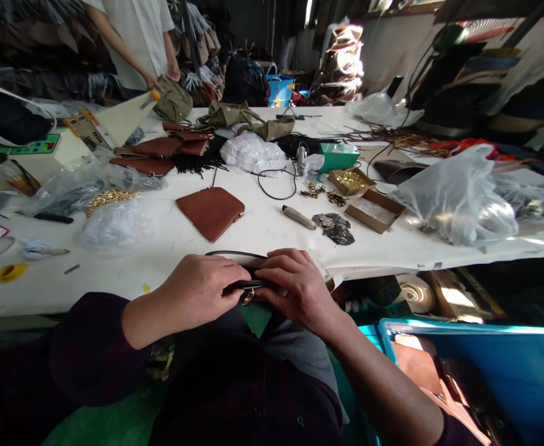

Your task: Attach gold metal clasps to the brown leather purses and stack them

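One black pouch [240, 285] is held at the near edge of one white table [263, 229], above the lap, by two hands. It is gripped from the left by the left hand [207, 288], with the thumb set below the edge and the fingers laid over the top. It is gripped from the right by the right hand [295, 286], whose fingers are curled over it. One gold clasp [248, 296] is seen at its front, between the hands. Much of the piece is covered by the fingers, so it may be something other than a pouch.

Just beyond the hands, one brown pouch [210, 214] is laid flat. To its right, one wooden handle [298, 217] is placed, nearly touching one heap of metal plates [334, 228]. Two card boxes are set near these: one box of gold bits [337, 184] and one paler-filled box [362, 224]. One green box [334, 162] is stood behind them. On the left, one heap of gold parts [110, 199] and one yellow ring [12, 272] are seen.

At the lower right, several pouches [418, 365] are contained in one blue bin [467, 324]. Across the table, one green bag [173, 99] is handled by one co-worker [137, 43] in a white shirt.
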The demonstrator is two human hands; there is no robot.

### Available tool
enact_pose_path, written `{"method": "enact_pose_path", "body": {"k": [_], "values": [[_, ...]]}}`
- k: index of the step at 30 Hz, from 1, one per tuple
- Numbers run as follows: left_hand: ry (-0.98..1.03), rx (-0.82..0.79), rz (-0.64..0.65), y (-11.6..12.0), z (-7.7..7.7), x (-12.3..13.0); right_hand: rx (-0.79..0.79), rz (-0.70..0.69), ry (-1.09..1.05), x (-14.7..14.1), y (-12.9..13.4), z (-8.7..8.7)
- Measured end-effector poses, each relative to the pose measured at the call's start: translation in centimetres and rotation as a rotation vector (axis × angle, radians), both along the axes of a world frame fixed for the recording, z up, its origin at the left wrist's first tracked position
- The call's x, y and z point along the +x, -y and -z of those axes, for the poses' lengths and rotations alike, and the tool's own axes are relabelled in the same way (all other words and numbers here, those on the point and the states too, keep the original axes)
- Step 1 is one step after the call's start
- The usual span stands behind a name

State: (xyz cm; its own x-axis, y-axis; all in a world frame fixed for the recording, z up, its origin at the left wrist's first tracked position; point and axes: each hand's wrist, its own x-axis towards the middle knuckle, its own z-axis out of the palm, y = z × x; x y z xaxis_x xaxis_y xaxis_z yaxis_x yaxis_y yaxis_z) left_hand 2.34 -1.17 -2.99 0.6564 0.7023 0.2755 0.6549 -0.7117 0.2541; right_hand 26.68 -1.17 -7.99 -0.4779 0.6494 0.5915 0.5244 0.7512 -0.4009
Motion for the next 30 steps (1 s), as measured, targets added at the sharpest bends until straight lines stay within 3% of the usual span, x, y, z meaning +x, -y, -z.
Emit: {"method": "enact_pose_path", "body": {"k": [2,5,10,23,30], "values": [[-0.024,0.111,0.024,0.2,0.1,-0.2,0.013,-0.034,0.04,-0.2,-0.2,-0.3],[-0.042,0.202,-0.022,0.4,0.4,-0.5,0.096,0.04,-0.007,-0.7,0.0,0.2],[-0.005,0.193,0.004,0.6,0.6,-0.9,0.143,0.022,-0.069,-1.0,0.6,0.7],[0.097,0.223,0.144,0.5,0.3,-1.1,0.077,0.024,-0.074,-1.4,1.3,0.4],[0.111,0.256,0.055,0.5,0.1,-1.5,0.163,0.054,-0.11,-1.5,1.5,0.4]]}}
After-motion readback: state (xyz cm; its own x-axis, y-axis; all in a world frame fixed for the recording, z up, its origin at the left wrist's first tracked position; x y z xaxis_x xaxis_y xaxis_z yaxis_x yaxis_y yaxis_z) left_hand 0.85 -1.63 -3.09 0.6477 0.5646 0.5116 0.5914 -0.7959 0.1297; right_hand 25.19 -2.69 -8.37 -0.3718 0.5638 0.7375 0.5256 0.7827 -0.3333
